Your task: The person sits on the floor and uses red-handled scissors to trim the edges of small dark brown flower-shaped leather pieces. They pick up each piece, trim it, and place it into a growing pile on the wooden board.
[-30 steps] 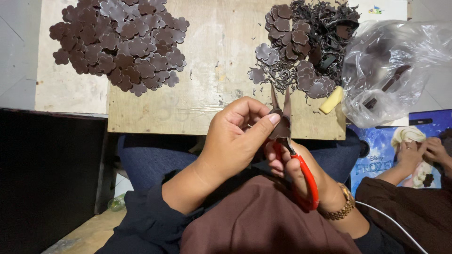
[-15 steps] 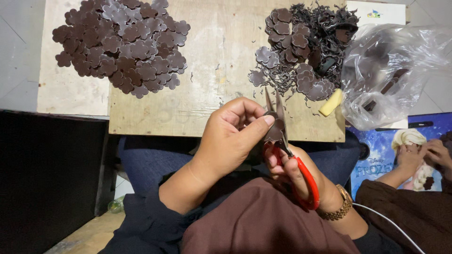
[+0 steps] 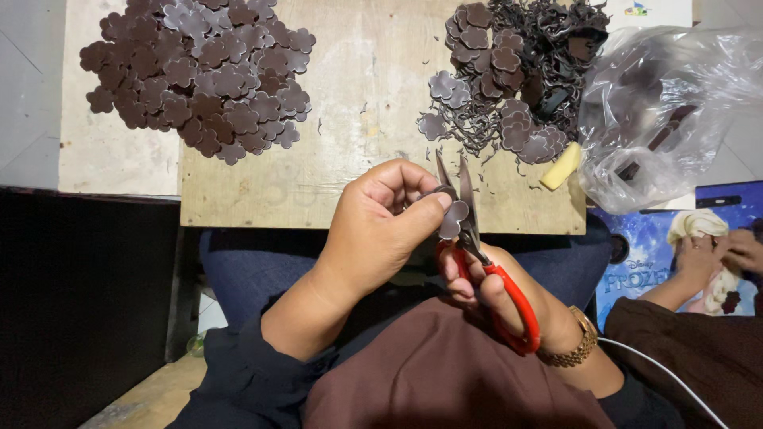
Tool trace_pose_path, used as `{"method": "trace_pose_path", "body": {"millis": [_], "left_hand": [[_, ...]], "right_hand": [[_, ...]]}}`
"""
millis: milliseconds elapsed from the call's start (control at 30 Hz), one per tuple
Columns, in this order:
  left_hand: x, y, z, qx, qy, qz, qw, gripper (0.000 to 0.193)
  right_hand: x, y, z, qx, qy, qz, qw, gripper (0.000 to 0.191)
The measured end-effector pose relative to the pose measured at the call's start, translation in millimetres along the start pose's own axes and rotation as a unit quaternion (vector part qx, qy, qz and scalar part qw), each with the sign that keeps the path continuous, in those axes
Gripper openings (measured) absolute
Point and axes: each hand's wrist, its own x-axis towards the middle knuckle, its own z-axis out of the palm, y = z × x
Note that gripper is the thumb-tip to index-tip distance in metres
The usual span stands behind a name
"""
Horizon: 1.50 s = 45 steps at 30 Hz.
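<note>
Now I'm trimming a brown flower-shaped piece (image 3: pixel 455 218) with red-handled scissors (image 3: pixel 485 266) at mid-frame, over the near edge of the desk (image 3: pixel 350 103).

At upper left lies the heap of cut flower shapes (image 3: pixel 199 71). My left hand (image 3: pixel 381 230) has its grip closed on the piece, pinched between thumb and fingertips; over the last second it has turned the piece slightly and the blades have parted a little, so I judge the cut is working round the outline. My right hand (image 3: pixel 497 294) grips the scissor handles. The piece looks thin, flat, scalloped and dull. Right of it sit a scrap pile (image 3: pixel 517 79), a yellow block (image 3: pixel 561 166) and a clear plastic bag (image 3: pixel 668 103); another person's hands (image 3: pixel 715 254) work at far right.
</note>
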Motion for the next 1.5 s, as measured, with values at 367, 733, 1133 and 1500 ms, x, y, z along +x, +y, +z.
{"method": "trace_pose_path", "body": {"millis": [367,733,1133,1500], "left_hand": [[3.0,-4.8,0.4,0.015,0.006,0.003,1.000,0.005],[3.7,1.1,-8.1,0.043,-0.007,-0.001,0.999,0.005],[7.6,0.4,-11.3,0.005,-0.032,0.002,0.999,0.022],[4.6,-5.3,3.6,-0.018,0.021,0.019,0.999,0.024]], "right_hand": [[-4.6,5.0,-1.0,0.008,0.075,0.072,0.995,0.071],[-9.7,6.3,-13.3,-0.115,0.086,0.060,0.988,0.062],[0.3,3.0,-3.2,-0.057,0.058,0.021,0.996,0.076],[5.0,5.4,3.6,-0.059,0.043,0.013,0.997,0.077]]}}
